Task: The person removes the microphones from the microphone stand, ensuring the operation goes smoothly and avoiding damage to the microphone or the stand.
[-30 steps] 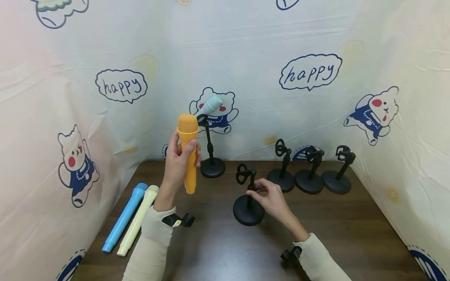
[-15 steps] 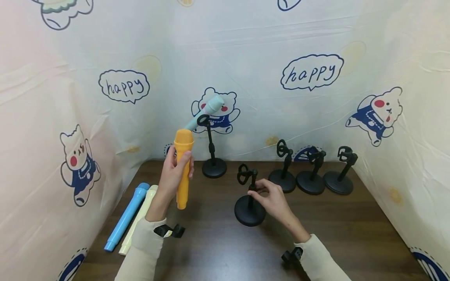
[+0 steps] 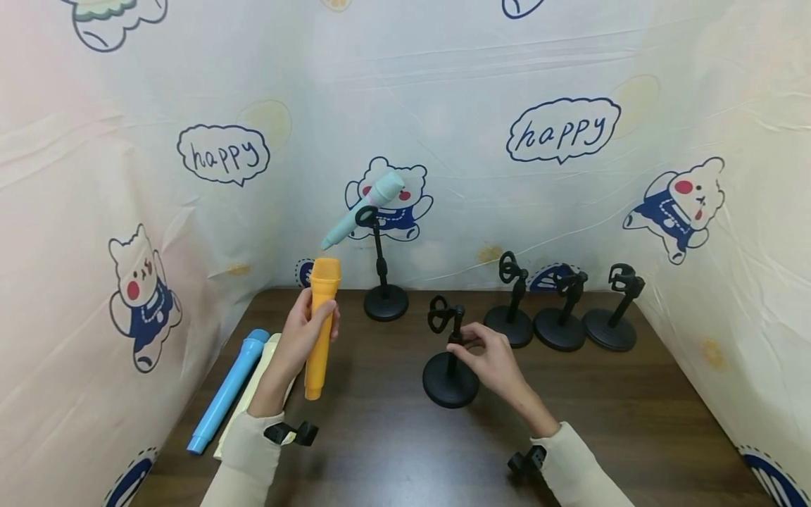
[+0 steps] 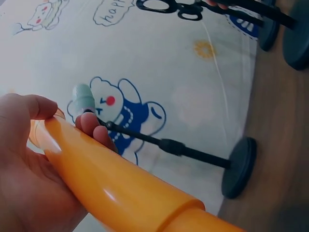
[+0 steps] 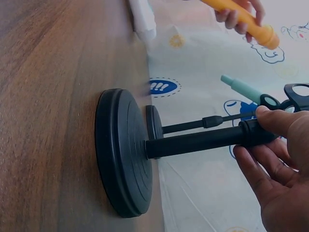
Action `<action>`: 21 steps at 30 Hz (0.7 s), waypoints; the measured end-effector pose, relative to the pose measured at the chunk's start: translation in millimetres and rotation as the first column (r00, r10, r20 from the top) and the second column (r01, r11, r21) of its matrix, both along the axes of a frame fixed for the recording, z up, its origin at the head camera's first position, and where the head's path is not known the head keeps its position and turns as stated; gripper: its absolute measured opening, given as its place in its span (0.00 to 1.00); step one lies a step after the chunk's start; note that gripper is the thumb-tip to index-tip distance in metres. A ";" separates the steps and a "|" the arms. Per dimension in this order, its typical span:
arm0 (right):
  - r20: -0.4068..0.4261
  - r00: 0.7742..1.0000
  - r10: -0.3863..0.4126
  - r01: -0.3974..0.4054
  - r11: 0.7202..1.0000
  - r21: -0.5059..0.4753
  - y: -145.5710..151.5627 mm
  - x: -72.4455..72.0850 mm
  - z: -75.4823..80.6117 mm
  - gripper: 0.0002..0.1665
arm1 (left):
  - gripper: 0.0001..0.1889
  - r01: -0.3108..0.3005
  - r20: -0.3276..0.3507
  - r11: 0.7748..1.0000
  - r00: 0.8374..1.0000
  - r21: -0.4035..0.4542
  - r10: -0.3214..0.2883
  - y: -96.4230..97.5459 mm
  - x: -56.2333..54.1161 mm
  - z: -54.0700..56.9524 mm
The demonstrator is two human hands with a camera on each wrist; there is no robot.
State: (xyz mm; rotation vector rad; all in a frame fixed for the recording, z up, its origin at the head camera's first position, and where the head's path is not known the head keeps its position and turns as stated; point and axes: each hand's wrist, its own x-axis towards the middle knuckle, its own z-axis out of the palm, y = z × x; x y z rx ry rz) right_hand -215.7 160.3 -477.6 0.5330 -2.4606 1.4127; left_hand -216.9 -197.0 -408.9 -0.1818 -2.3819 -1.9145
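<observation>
An orange microphone (image 3: 322,331) stands nearly upright in my left hand (image 3: 293,352), its head at the top. In the left wrist view, the thumb and fingers wrap around its orange body (image 4: 116,179). My right hand (image 3: 491,355) pinches the upper part of the pole of a black microphone stand (image 3: 450,380). That stand has a round base and a ring clip at the top, with nothing in the clip. Seen from the right wrist, the fingertips close on the collar of the pole (image 5: 193,145). The microphone is left of the stand and apart from it.
At the back, a taller stand (image 3: 385,303) carries a tilted mint microphone (image 3: 364,209). Three more black stands (image 3: 557,328) are grouped at the back right. A blue microphone (image 3: 229,391) and a pale yellow one (image 3: 253,394), partly behind my left arm, lie on the left.
My left hand has lowered the orange microphone and drawn it leftward and nearer, uncovering the mint microphone's lower end. My right hand keeps its grip on the stand, which has stayed in place.
</observation>
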 end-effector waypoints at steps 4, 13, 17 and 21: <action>-0.003 1.000 0.000 0.000 1.000 0.004 -0.3 0.6 1.0 0.18 | 0.28 -0.020 0.045 0.999 0.999 -0.040 0.022 -5.8 3.1 -7.0; 0.004 1.000 -0.001 0.001 1.000 0.001 -0.5 1.1 0.8 0.18 | 0.32 -0.059 0.188 0.984 0.978 -0.165 0.090 -17.7 6.2 -28.8; 0.000 1.000 -0.008 0.008 1.000 0.012 -0.9 0.7 0.7 0.18 | 0.33 -0.047 0.216 0.979 0.972 -0.197 0.090 -23.5 7.2 -42.3; -0.003 1.000 -0.014 0.014 1.000 0.011 -0.9 0.3 0.6 0.17 | 0.35 -0.051 0.216 0.970 0.971 -0.240 0.104 -28.1 6.4 -53.5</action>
